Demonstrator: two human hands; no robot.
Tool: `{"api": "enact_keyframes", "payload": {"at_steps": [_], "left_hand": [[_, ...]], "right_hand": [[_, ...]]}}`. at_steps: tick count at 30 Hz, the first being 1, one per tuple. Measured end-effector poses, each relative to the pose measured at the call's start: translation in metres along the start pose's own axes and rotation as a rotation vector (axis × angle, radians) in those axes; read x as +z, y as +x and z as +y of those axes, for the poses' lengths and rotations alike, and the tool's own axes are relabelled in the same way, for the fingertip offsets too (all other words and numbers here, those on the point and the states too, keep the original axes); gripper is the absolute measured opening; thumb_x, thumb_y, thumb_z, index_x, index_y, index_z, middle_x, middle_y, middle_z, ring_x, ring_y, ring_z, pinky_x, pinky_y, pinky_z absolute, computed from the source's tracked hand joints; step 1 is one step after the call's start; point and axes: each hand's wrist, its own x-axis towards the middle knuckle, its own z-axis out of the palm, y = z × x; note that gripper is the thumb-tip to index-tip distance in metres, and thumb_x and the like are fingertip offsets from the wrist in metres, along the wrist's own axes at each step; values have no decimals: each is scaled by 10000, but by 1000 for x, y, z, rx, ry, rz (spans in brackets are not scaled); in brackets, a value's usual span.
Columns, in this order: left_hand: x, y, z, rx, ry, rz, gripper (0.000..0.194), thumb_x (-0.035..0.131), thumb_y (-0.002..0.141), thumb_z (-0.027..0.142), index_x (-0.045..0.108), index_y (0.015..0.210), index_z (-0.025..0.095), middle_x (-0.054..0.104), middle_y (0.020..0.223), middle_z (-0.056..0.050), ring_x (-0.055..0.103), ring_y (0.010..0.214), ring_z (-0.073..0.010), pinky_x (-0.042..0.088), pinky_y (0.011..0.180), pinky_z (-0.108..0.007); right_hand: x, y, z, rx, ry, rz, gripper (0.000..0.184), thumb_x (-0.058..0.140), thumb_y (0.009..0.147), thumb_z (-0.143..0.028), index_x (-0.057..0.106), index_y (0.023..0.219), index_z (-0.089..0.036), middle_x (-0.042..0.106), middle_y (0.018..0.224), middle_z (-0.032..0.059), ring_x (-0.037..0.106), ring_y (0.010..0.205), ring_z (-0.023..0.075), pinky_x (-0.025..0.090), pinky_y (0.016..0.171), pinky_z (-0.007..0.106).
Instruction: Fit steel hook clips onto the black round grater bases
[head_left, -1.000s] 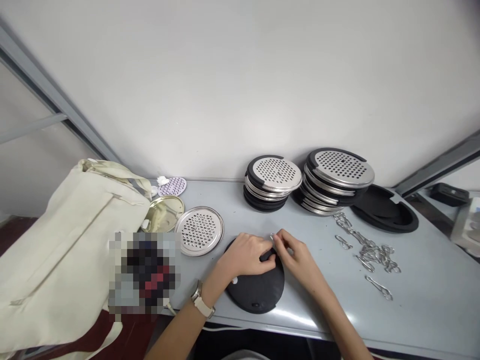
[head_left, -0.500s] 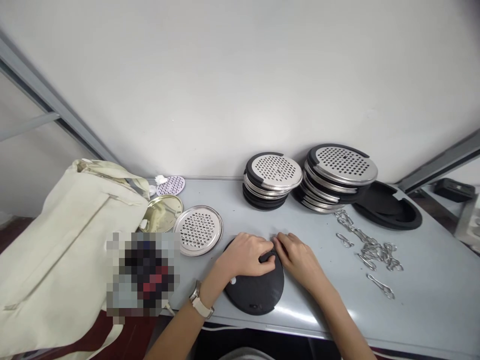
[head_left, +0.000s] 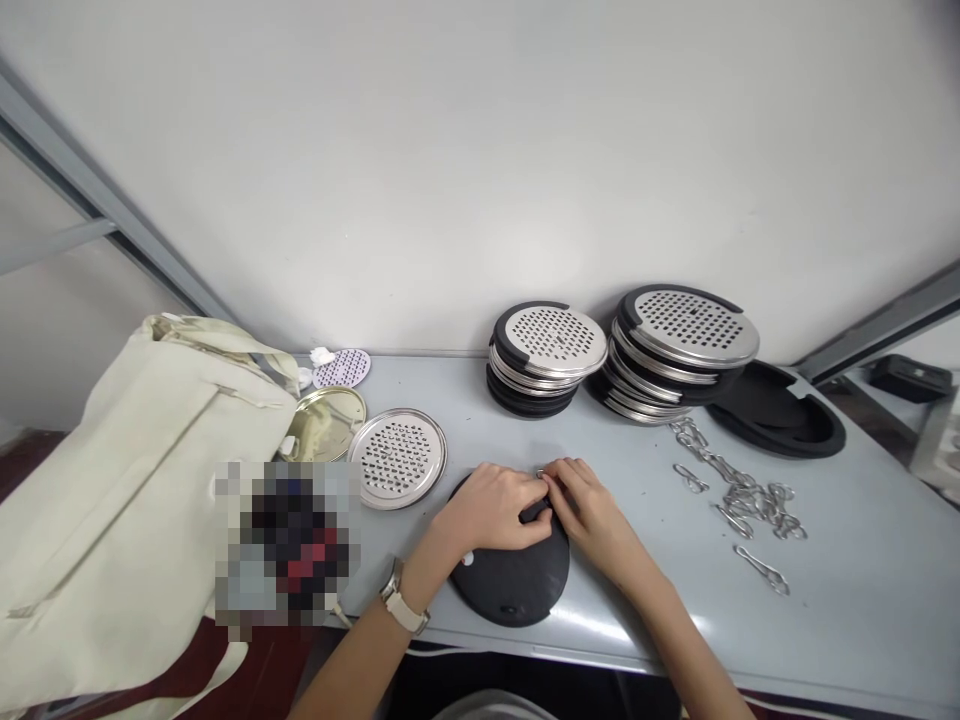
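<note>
A flat, round black cover (head_left: 514,585) lies on the table in front of me. My left hand (head_left: 495,508) is closed over its upper part, with the thumb and fingers gripping near the far edge. My right hand (head_left: 589,508) is pinched at that same edge, fingertips almost against those of the left. A small shiny metal piece (head_left: 540,473) peeks out between the fingertips; most of it is hidden. To the left of the cover lies a round metal grater disc (head_left: 399,458) with raised holes.
Two stacks of grater discs with black holders, a smaller stack (head_left: 555,340) and a larger one (head_left: 690,325), stand by the wall. Metal clips (head_left: 757,500) are scattered at the right, near a black tray-like holder (head_left: 772,415). A cream bag (head_left: 150,500) leans at the left.
My right fingers have shifted slightly up and left along the cover's edge, and a bit of metal now shows there. My left hand and the cover are nearly still.
</note>
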Motion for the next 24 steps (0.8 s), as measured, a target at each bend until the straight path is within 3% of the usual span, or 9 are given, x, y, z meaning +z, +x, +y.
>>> {"api": "enact_keyframes", "payload": {"at_steps": [7, 16, 24], "left_hand": [[0, 1, 1, -21, 7, -11, 172, 506, 811, 303, 534, 691, 184, 596, 644, 6, 557, 589, -146, 304, 527, -287], [0, 0, 0, 1, -26, 18, 143, 494, 799, 272, 491, 685, 187, 572, 628, 23, 506, 557, -122, 279, 537, -268], [3, 0, -2, -36, -19, 16, 191, 516, 780, 300, 444, 644, 186, 557, 600, 32, 489, 535, -113, 246, 524, -268]], "right_hand": [[-10, 0, -7, 122, 136, 63, 203, 359, 932, -318, 523, 892, -204, 595, 818, 48, 553, 780, 175, 440, 729, 293], [-8, -2, -7, 115, 89, -87, 244, 346, 931, -294, 424, 715, -213, 522, 658, -14, 498, 604, 134, 379, 597, 246], [-16, -3, -8, 83, 113, -175, 272, 311, 938, -288, 420, 700, -213, 530, 659, -11, 515, 623, 142, 376, 601, 246]]}}
